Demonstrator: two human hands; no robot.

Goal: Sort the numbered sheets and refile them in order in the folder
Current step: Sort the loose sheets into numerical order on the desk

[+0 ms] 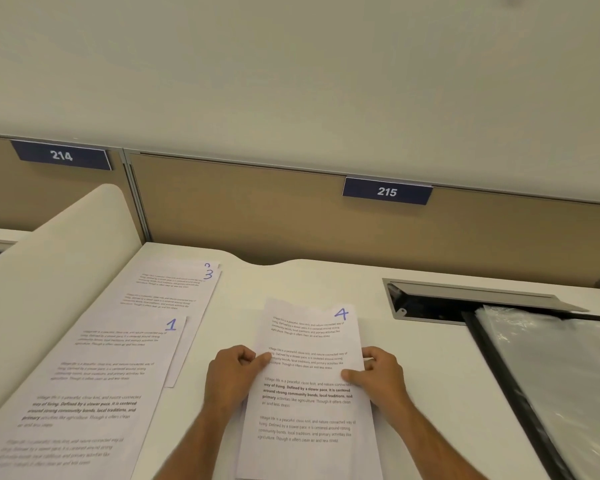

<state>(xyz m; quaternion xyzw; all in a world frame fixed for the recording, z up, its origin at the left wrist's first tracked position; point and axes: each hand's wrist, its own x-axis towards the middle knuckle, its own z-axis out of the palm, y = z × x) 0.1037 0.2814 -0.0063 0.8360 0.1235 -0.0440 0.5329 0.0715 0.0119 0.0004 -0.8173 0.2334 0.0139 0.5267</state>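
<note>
A stack of printed sheets with sheet 4 (309, 372) on top is held up in the middle of the white desk (430, 358). My left hand (234, 374) pinches its left edge, thumb on the print. My right hand (378, 374) pinches the right edge the same way. To the left lies sheet 1 (94, 386) flat on the desk. Behind it lies sheet 3 (174, 289), with another sheet's corner showing beneath its top edge. The open folder (561, 375), black-edged with clear plastic sleeves, lies at the right.
A cable tray with a raised metal flap (465, 299) is set in the desk behind the folder. A white curved divider (49, 271) borders the left side. A tan partition with signs 214 (61, 155) and 215 (387, 191) runs along the back.
</note>
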